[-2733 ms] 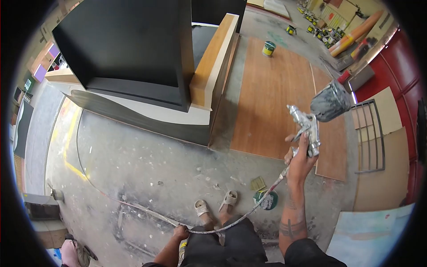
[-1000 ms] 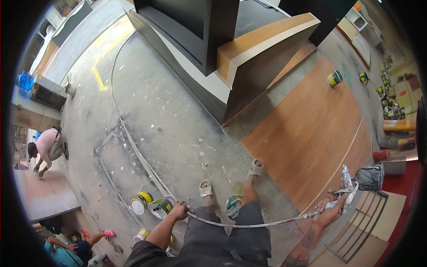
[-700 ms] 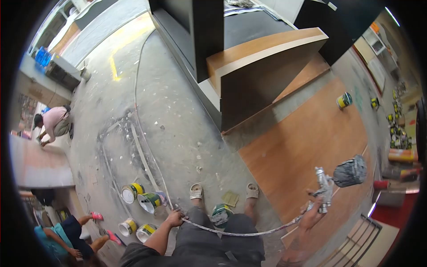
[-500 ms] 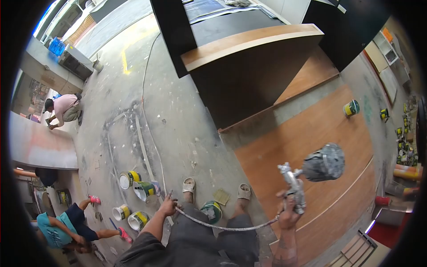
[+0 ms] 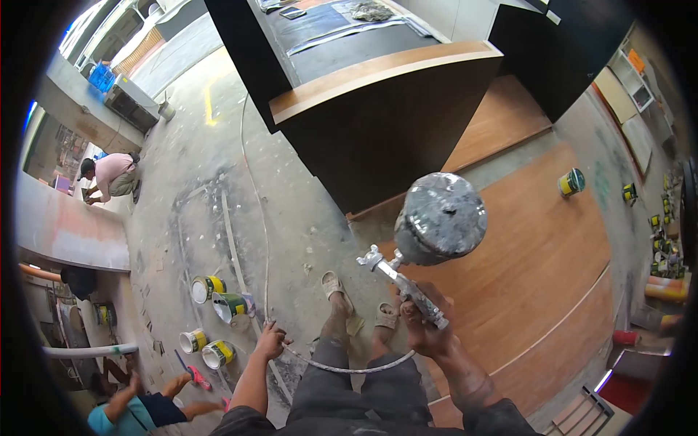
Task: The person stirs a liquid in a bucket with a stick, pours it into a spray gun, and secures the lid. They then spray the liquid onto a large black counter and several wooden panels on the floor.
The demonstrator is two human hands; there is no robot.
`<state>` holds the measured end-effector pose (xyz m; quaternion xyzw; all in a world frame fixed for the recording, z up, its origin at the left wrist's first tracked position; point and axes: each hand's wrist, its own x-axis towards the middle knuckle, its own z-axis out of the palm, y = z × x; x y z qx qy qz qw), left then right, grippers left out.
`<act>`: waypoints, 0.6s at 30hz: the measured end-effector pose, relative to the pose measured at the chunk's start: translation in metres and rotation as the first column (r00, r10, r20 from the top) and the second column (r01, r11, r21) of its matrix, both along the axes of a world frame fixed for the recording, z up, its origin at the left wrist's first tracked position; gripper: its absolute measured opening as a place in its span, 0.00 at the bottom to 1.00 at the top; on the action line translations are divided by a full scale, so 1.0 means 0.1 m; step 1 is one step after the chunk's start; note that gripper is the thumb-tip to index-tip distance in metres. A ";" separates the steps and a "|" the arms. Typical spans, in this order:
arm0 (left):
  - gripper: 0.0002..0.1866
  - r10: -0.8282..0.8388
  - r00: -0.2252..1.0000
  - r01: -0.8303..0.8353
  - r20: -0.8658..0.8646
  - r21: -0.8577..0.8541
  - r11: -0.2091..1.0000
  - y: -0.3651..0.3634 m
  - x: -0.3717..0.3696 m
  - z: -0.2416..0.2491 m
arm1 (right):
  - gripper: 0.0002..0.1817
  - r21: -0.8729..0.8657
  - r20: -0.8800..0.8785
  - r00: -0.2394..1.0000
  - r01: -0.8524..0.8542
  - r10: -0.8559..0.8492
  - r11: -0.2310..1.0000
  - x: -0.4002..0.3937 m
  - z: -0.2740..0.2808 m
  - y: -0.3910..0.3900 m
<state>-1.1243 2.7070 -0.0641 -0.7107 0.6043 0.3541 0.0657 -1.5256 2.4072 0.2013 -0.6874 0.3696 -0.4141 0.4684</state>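
My right hand (image 5: 429,320) is closed around the handle of a metal spray gun (image 5: 400,280). A round, paint-crusted cup (image 5: 443,218) sits on the gun and hides part of the floor panel behind it. From the gun, a pale air hose (image 5: 349,370) sags across my legs to my left hand (image 5: 272,340), whose fingers are closed on it. Beyond that hand the hose runs away over the floor. Ahead of the cup stands a dark cabinet piece (image 5: 385,131) with a curved, wood-coloured top edge.
Several paint cans (image 5: 231,308) stand left of my legs. A brown wooden panel (image 5: 523,240) lies on the floor at right, with a can (image 5: 571,182) on it. One person (image 5: 113,176) crouches at far left; another person (image 5: 138,414) is at lower left.
My right hand has brought the spray gun leftward and closer to my body, its cup now larger in view. My feet have shifted. The lower-left person has moved down in view.
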 end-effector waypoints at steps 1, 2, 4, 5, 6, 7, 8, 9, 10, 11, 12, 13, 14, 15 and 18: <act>0.13 0.018 1.000 -0.018 0.019 -0.020 1.000 0.02 -0.02 0.03 | 0.14 -0.011 -0.001 1.000 0.002 -0.002 1.000 -0.02 -0.02 -0.04; 0.13 0.016 1.000 -0.015 0.019 -0.027 1.000 0.04 -0.04 0.05 | 0.15 0.011 0.049 0.998 0.039 -0.039 0.999 -0.06 -0.06 -0.08; 0.17 0.061 0.997 -0.061 0.041 -0.011 0.998 0.07 -0.08 0.12 | 0.17 0.036 0.095 0.992 0.084 -0.087 0.996 -0.15 -0.07 -0.13; 0.17 0.052 0.998 -0.052 0.036 -0.012 0.999 0.07 -0.11 0.14 | 0.17 0.116 0.151 0.979 0.122 -0.139 0.986 -0.21 -0.05 -0.16; 0.18 0.052 0.998 -0.052 0.048 -0.001 0.999 0.05 -0.15 0.17 | 0.18 0.196 0.204 0.959 0.156 -0.196 0.968 -0.27 -0.03 -0.19; 0.19 0.049 0.997 -0.050 0.059 0.011 0.999 0.01 -0.18 0.20 | 0.17 0.237 0.254 0.939 0.171 -0.231 0.956 -0.32 -0.02 -0.25; 0.19 0.032 0.998 -0.032 0.053 0.010 0.999 -0.02 -0.22 0.24 | 0.17 0.235 0.249 0.937 0.189 -0.247 0.953 -0.39 0.01 -0.30; 0.19 0.063 0.997 -0.063 0.042 -0.009 0.998 -0.06 -0.28 0.27 | 0.17 0.267 0.249 0.919 0.238 -0.306 0.934 -0.46 0.04 -0.35; 0.19 0.096 0.995 -0.095 0.032 -0.027 0.995 -0.11 -0.33 0.29 | 0.17 0.299 0.250 0.898 0.284 -0.362 0.911 -0.54 0.05 -0.40; 0.18 0.116 0.993 -0.115 0.026 -0.012 0.993 -0.16 -0.37 0.32 | 0.16 0.334 0.248 0.876 0.324 -0.414 0.885 -0.62 0.04 -0.46; 0.18 0.103 0.994 -0.103 0.026 -0.014 0.995 -0.23 -0.42 0.35 | 0.16 0.332 0.249 0.871 0.335 -0.424 0.882 -0.70 0.05 -0.53; 0.18 0.105 0.994 -0.104 0.028 -0.025 0.994 -0.29 -0.47 0.38 | 0.16 0.321 0.228 0.843 0.408 -0.488 0.855 -0.78 0.07 -0.61; 0.17 0.107 0.994 -0.106 0.030 -0.033 0.994 -0.34 -0.52 0.41 | 0.15 0.311 0.207 0.810 0.478 -0.549 0.821 -0.85 0.09 -0.68; 0.16 0.100 0.995 -0.100 0.028 -0.017 0.995 -0.39 -0.55 0.42 | 0.15 0.310 0.208 0.805 0.484 -0.555 0.818 -0.91 0.12 -0.76; 0.16 0.093 0.996 -0.093 -0.005 -0.029 0.995 -0.45 -0.64 0.39 | 0.16 0.269 0.214 0.699 0.629 -0.682 0.729 -1.07 0.22 -1.00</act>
